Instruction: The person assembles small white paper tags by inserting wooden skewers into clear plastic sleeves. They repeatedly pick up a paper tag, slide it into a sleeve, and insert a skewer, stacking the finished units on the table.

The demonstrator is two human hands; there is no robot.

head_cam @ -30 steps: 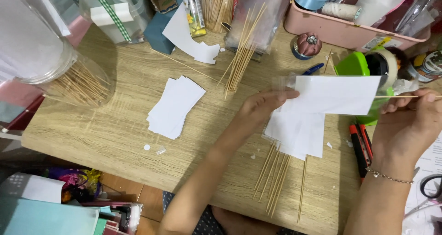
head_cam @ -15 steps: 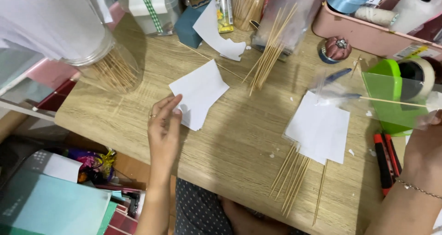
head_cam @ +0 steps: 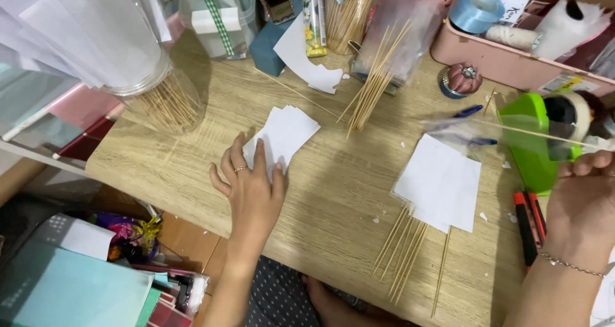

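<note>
My left hand (head_cam: 251, 187) lies flat with fingers spread on the near corner of a small stack of white paper squares (head_cam: 285, 132) on the wooden table (head_cam: 192, 154). My right hand (head_cam: 583, 196) at the right edge pinches a thin bamboo skewer (head_cam: 512, 130) that reaches left over a green tape dispenser (head_cam: 535, 141). A second stack of white paper squares (head_cam: 442, 181) rests on several loose skewers (head_cam: 407, 250) between the hands.
Skewers lean out of a clear bag (head_cam: 375, 77) at the back. A clear jar with skewers (head_cam: 170, 103) lies on its side at left. A pink tray (head_cam: 512, 61) holds a blue ribbon roll (head_cam: 477, 10). A red cutter (head_cam: 528, 224) lies by my right wrist.
My left hand moved from the right paper stack across to the left stack and now rests on it. The view shifted left. My right hand keeps its skewer.
</note>
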